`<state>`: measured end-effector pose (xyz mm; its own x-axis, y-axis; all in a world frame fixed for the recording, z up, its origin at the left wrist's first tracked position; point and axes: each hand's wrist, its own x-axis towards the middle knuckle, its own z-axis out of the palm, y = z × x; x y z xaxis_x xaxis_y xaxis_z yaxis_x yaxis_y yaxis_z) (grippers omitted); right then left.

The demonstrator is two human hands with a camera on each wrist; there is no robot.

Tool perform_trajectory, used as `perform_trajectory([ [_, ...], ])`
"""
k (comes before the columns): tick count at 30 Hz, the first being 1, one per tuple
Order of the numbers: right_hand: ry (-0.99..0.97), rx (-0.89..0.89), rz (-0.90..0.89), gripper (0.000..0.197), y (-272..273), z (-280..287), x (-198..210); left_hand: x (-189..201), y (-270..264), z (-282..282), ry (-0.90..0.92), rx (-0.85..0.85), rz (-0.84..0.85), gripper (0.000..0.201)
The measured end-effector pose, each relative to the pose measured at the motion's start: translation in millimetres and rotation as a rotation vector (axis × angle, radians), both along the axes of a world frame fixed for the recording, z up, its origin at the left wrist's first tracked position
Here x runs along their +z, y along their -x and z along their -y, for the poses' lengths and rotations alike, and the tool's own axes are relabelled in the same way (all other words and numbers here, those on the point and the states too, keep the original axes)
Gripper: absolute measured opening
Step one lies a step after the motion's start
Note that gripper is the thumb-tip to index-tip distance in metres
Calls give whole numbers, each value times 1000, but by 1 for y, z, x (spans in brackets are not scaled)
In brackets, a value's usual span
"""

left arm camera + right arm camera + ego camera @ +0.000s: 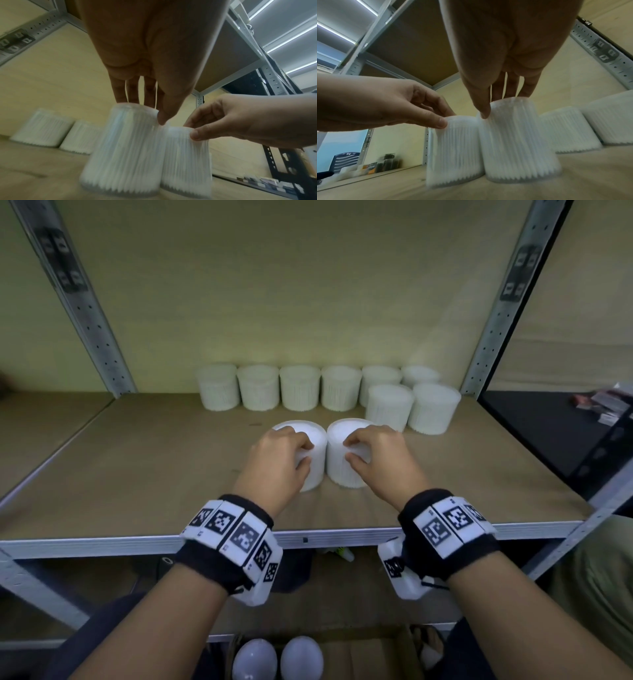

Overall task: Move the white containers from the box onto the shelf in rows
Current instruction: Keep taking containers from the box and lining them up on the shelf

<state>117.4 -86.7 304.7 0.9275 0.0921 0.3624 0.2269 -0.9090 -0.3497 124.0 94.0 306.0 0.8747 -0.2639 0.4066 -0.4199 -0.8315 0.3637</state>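
Note:
Two white ribbed containers stand side by side, touching, in the middle of the shelf board [144, 460]. My left hand [274, 460] grips the left container [317, 463] by its top, thumb on the near wall and fingers over the lid. My right hand [373, 457] holds the right container [339, 463] the same way. In the left wrist view the left container [123, 155] rests on the board with my thumb at its upper edge. The right wrist view shows the right container [517, 146] likewise. A row of several containers [301, 386] lines the back wall, with two more [411, 407] in front at the right.
Grey perforated uprights [85, 313] frame the bay on both sides. A metal front rail [102, 542] edges the shelf. Below it, a cardboard box [370, 652] holds two white rounded containers [277, 659]. Small packets [603, 402] lie on a dark shelf to the right.

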Motion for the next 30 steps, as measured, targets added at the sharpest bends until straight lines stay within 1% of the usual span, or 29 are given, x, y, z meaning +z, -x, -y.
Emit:
perform_trajectory([
  [4,37,-25,-37,27,-23,-5,7,7,-19,1,-61,29,-27,25],
  [11,95,-66,-112,28,-66,-12,16,12,-67,4,-34,45,-90,24],
  [19,54,-92,-145,29,-105,-9,18,14,-116,9,-67,51,-114,28],
  [24,46,-99,-142,28,-120,-8,17,12,-135,11,-58,70,-131,27],
  [30,78,-101,-121,28,-131,-6,14,16,-140,11,-24,39,-130,28],
])
